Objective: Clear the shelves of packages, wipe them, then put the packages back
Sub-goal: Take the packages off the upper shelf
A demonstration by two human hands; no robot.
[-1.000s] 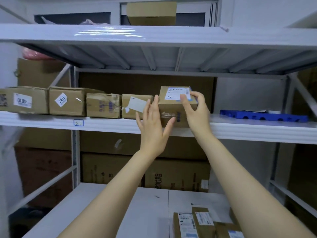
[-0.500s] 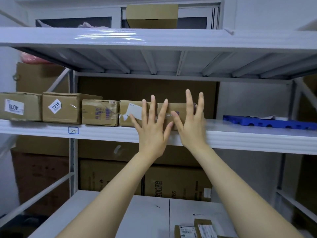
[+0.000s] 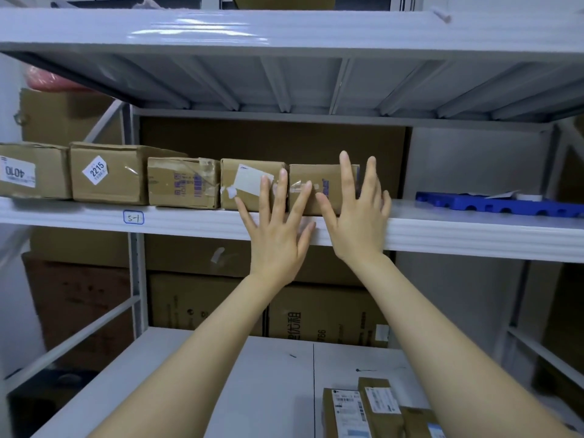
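Both grips are wide, fingers straight and spread, and neither holds anything. Left grip (image 3: pixel 278 232) and right grip (image 3: pixel 357 222) are up side by side at the front edge of the middle shelf (image 3: pixel 474 230).

Key relation: the end box (image 3: pixel 322 184) sits straight ahead of both grips, right behind the fingertips. Its visible face is wider than tall and runs along the shelf edge; its depth is hidden. The right grip is nearer, its fingers lying over the right half of that face. Your left grip straddles the seam between the end box and the labelled box (image 3: pixel 249 184) just left of it. I can't tell whether the fingers press the cardboard or float just off it.

Left of your left grip the row runs on, box against box: the taped box (image 3: pixel 183 181), the 2215 box (image 3: pixel 107 173), then the 4010 box (image 3: pixel 28 170). All stand upright near the front edge.

Right of the right grip there is a stretch of bare shelf, then a blue tray (image 3: pixel 499 205), well apart from the end box.

Looks like the put-back stage: five boxes are up. The loose packages (image 3: pixel 377 403) lie on the lower shelf (image 3: pixel 268 384), well below the right grip and just beside the right forearm. The right grip is likely best for the next pick, dropping down and slightly right. The next slot is probably the bare stretch just right of the end box.
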